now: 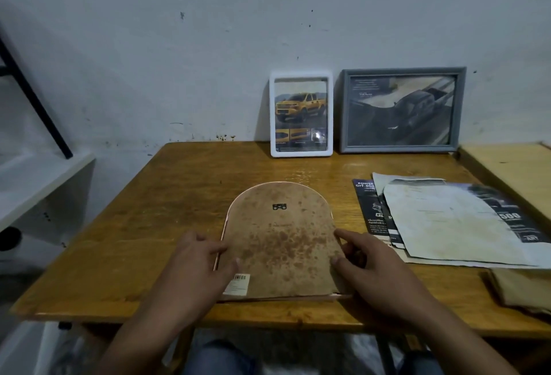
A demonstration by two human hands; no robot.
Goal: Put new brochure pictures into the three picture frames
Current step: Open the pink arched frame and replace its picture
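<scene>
**Arched frame lies face down between both hands**

While the wooden table (179, 183) carries everything, what matters is the arched frame (280, 240) lying flat and face down at its near middle, stained backing board up. Its long axis runs near to far, curved top pointing at the wall, straight bottom edge toward the person. It sits squarely between the hands, neither one nearer. At the far edge, the grey frame (402, 110) and the smaller white frame (301, 113) stand upright, both already showing truck pictures. Loose brochure sheets (447, 222) lie to the right, nearer the right hand. The left hand (193, 267) rests on the frame's left edge, fingers loosely extended, thumb on the backing. The right hand (375, 261) does likewise at the right edge. A small hanger clip (279, 206) sits near the curved top.
</scene>
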